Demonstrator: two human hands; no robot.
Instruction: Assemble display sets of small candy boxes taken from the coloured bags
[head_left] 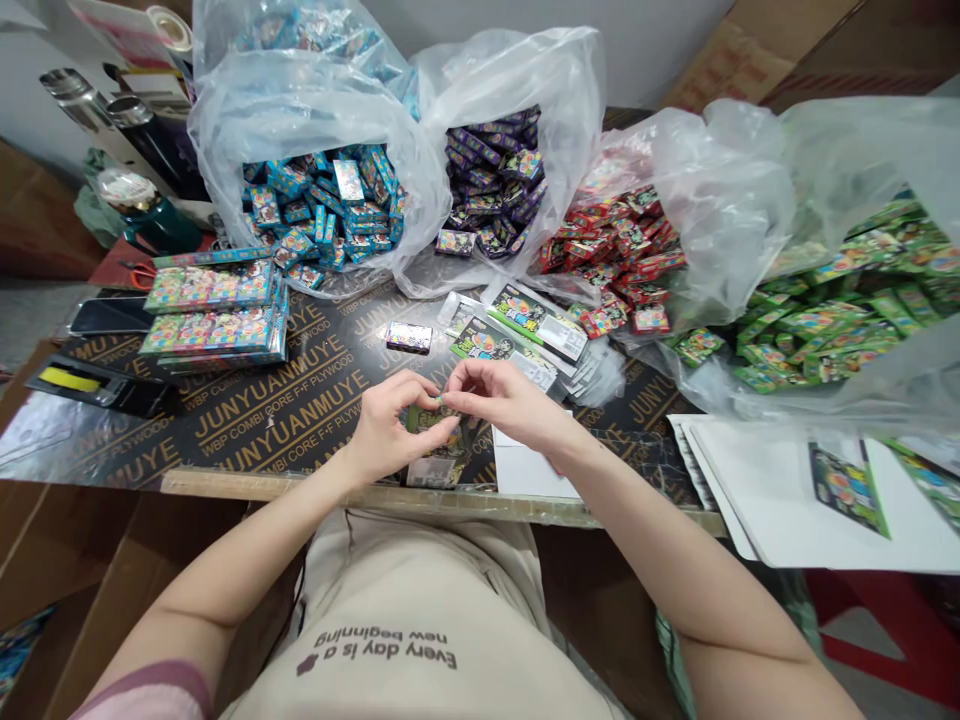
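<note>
While the hands (390,420) meet, bags (510,75) and packets (525,312) crowd beyond.

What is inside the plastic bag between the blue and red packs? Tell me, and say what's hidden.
The plastic bag holds a heap of small purple boxes with colourful prints, seen through its open mouth. What lies beneath the top ones is covered and cannot be seen.

Small green bit (438,400) at fingertips of left hand (391,422) and right hand (499,395), frame centre: too small to tell. Packet (435,472) below hands, partly covered. White paper (525,470), lower centre, partly behind right wrist. Plastic bag (847,150), far right, cut by frame edge. Cardboard box (750,50), upper right, likewise.
</note>
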